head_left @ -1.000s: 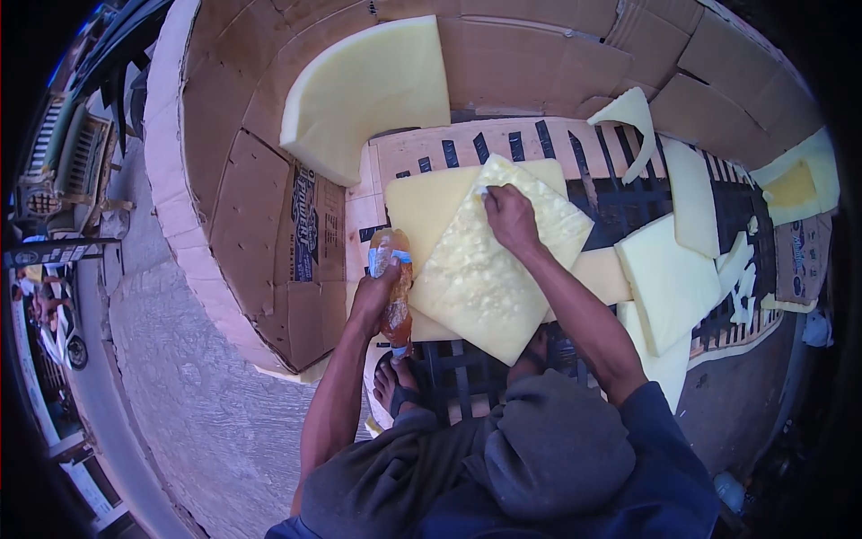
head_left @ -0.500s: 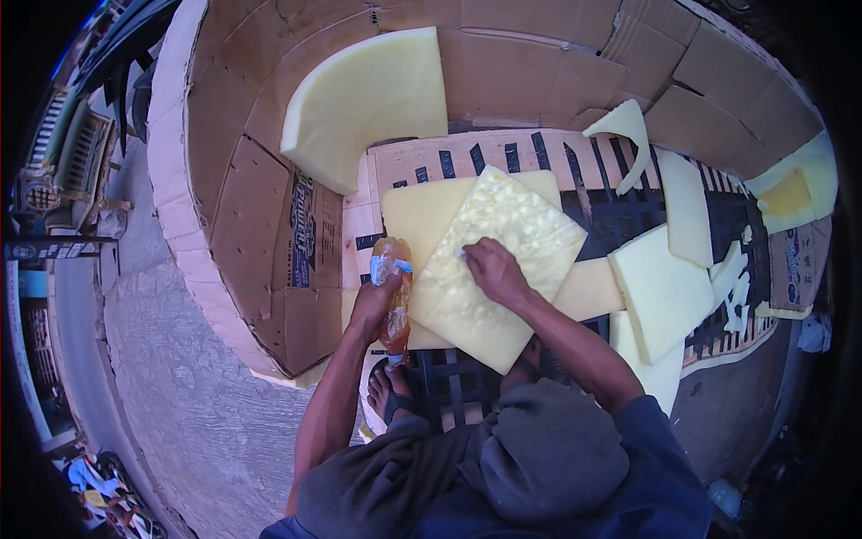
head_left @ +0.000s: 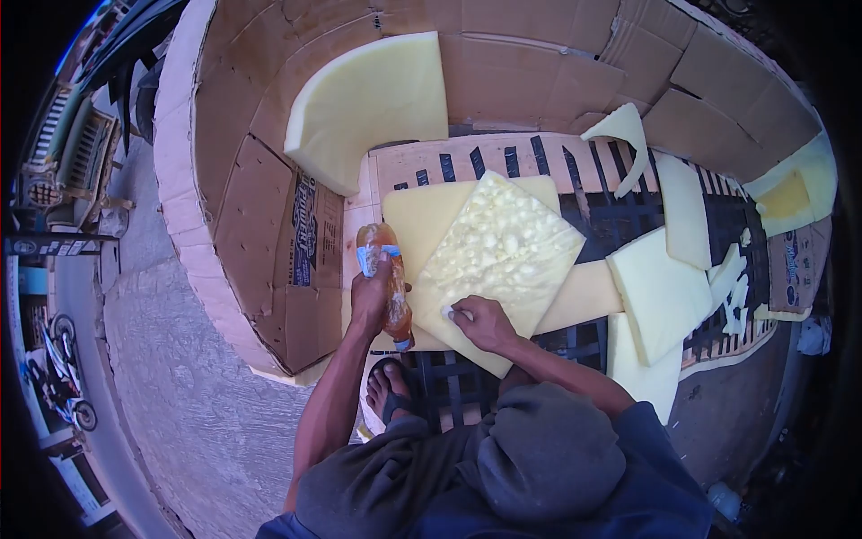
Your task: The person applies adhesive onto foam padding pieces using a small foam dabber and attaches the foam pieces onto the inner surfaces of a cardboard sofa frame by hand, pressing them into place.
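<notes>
My left hand [head_left: 368, 304] is closed around a clear plastic bottle [head_left: 398, 314] of amber liquid with a blue-and-white label. The bottle lies tilted, its blue cap end toward me. My right hand [head_left: 489, 325] pinches a small white piece [head_left: 447, 312], too small to name surely, over the near left part of a pale yellow foam sheet [head_left: 507, 238]. That sheet lies turned like a diamond, its upper face bumpy and glossy. Beneath it is another flat foam sheet [head_left: 417, 205]. Both rest on a frame of wood and black webbing straps [head_left: 449, 373].
Cardboard walls [head_left: 530, 76] curve around the back and left. A thick curved foam piece [head_left: 377, 103] leans in the left corner. Foam offcuts [head_left: 660, 292] and thin scraps [head_left: 736, 301] lie at right. My sandalled foot [head_left: 386, 388] is by the near edge.
My right hand has slid toward me, from the middle of the foam sheet to its near part. The bottle in my left hand has tilted, its cap end swinging right. A motorbike at lower left has moved.
</notes>
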Available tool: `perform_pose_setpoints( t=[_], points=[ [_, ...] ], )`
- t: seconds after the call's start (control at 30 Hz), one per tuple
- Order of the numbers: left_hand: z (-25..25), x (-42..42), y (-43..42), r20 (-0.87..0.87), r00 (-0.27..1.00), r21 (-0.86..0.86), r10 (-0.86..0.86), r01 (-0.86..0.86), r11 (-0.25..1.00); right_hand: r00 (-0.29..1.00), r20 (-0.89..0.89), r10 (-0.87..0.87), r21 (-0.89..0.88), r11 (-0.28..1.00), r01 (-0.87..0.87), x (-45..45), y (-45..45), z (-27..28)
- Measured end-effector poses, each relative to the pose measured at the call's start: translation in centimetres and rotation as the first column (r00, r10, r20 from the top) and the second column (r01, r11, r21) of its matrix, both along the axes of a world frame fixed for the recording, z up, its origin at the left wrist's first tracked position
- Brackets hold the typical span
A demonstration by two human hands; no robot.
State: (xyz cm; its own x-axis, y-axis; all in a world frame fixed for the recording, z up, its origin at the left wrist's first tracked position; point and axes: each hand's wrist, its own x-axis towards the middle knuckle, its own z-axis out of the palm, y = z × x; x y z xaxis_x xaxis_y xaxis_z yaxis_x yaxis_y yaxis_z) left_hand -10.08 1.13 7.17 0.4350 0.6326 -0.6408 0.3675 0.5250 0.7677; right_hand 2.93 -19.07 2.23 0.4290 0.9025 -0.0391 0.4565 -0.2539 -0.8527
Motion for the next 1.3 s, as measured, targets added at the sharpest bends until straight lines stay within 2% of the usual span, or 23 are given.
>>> perform_pose_setpoints(
  t=[0.03, 0.1, 0.13, 0.17, 0.23, 0.27, 0.33, 0.43, 0.47, 0.53, 0.57, 0.63, 0.67, 0.7, 0.73, 0.77, 0.87, 0.97, 1.13, 1.17, 1.23, 1.27, 1.3],
  points=[
    [-1.6, 0.2, 0.3, 0.118, 0.98, 0.069, 0.162, -0.171, 0.983, 1.0, -0.007, -0.002, -0.01, 1.0, 0.002, 0.5, 0.2, 0.7],
    [-0.7, 0.8, 0.9, 0.235, 0.905, 0.021, 0.354, -0.369, 0.929, 0.773, -0.577, -0.264, -0.448, 0.894, -0.029, 1.1, 1.6, 3.3],
    [0.1, 1.3, 1.3, 0.236, 0.902, 0.024, 0.362, -0.378, 0.926, 0.635, -0.728, -0.26, -0.403, 0.911, -0.089, 1.1, 1.8, 2.2],
    [1.2, 1.7, 1.4, 0.264, 0.881, 0.059, 0.393, -0.421, 0.905, 0.634, -0.73, -0.254, -0.403, 0.91, -0.1, 0.8, 2.0, 2.3],
    [1.5, 1.7, 1.5, 0.292, 0.856, 0.096, 0.426, -0.47, 0.878, 0.395, -0.857, -0.331, -0.377, 0.925, -0.045, 0.0, 2.8, 2.4],
    [1.4, 1.7, 1.5, 0.315, 0.855, 0.15, 0.412, -0.473, 0.868, 0.395, -0.859, -0.327, -0.376, 0.925, -0.051, -0.2, 3.2, 2.6],
    [1.1, 1.5, 1.2, 0.335, 0.853, 0.204, 0.4, -0.48, 0.853, 0.224, -0.935, -0.275, -0.298, 0.951, -0.078, -0.3, 3.8, 3.0],
    [1.6, 0.9, 0.7, 0.266, 0.881, 0.394, 0.391, -0.469, 0.79, 0.127, -0.963, -0.237, -0.255, 0.954, -0.155, -0.1, 3.8, 4.1],
    [1.6, 0.4, 0.9, 0.104, 0.947, 0.526, 0.303, -0.311, 0.792, 0.126, -0.964, -0.236, -0.254, 0.955, -0.156, -0.1, 3.9, 4.5],
    [0.8, -0.4, 2.1, -0.251, 0.953, 0.601, 0.171, 0.015, 0.799, 0.291, -0.954, -0.076, -0.146, 0.964, -0.224, 0.3, 4.3, 5.0],
    [-0.9, -1.6, 2.2, -0.26, 0.95, 0.592, 0.173, 0.015, 0.806, 0.648, -0.76, -0.049, -0.24, 0.948, -0.211, 0.7, 4.9, 4.2],
    [-3.8, -2.6, 3.2, -0.169, 0.983, 0.069, -0.064, 0.077, 0.995, 0.977, -0.215, 0.014, -0.281, 0.957, -0.075, 0.8, 6.1, 2.9],
    [-3.3, -2.7, 2.8, -0.258, 0.954, 0.029, -0.155, 0.168, 0.985, 0.975, -0.221, 0.011, -0.287, 0.955, -0.076, 0.7, 6.8, 2.3],
    [-3.4, -2.7, 2.3, -0.258, 0.953, 0.024, -0.157, 0.169, 0.985, 0.989, -0.067, 0.132, -0.279, 0.949, -0.145, 0.7, 7.8, 1.7],
    [-3.5, -2.7, 1.6, -0.192, 0.972, -0.026, -0.139, 0.136, 0.99, 0.964, 0.089, 0.252, -0.282, 0.934, -0.218, 0.6, 8.4, 1.2],
    [-3.6, -2.8, 1.1, -0.128, 0.985, -0.08, -0.113, 0.103, 0.991, 0.962, 0.088, 0.258, -0.287, 0.931, -0.224, 0.1, 8.2, 0.3],
    [-4.1, -3.1, 1.3, -0.124, 0.986, -0.066, -0.115, 0.108, 0.992, 0.695, 0.177, 0.696, -0.311, 0.71, -0.632, -1.7, 6.9, -0.2],
    [-2.9, -2.9, 1.2, -0.146, 0.98, -0.119, -0.133, 0.116, 0.986, 0.725, 0.323, 0.609, -0.18, 0.791, -0.585, -0.1, 6.5, 0.9],
    [-3.4, -2.7, 1.0, -0.176, 0.97, -0.073, -0.169, 0.158, 0.985, 0.395, 0.176, 0.902, -0.458, 0.43, -0.778, 1.9, -2.7, -0.3],
    [-3.7, -3.0, 0.9, -0.154, 0.973, -0.072, -0.17, 0.16, 0.984, 0.546, 0.108, 0.831, -0.465, 0.528, -0.711, 2.2, -5.4, -1.3],
    [-3.5, -2.8, 1.2, -0.127, 0.98, -0.066, -0.156, 0.149, 0.987, 0.454, 0.149, 0.878, -0.433, 0.471, -0.769, 4.2, -5.7, 2.9],
    [-2.8, -2.8, 1.3, -0.153, 0.972, -0.075, -0.177, 0.167, 0.983, 0.762, 0.159, 0.628, -0.33, 0.761, -0.559, 5.0, -6.0, 4.0],
    [-2.1, -3.0, 1.1, -0.186, 0.961, -0.091, -0.207, 0.193, 0.977, 0.955, 0.116, 0.274, -0.232, 0.942, -0.243, 5.3, -6.7, 4.5]
  ],
)
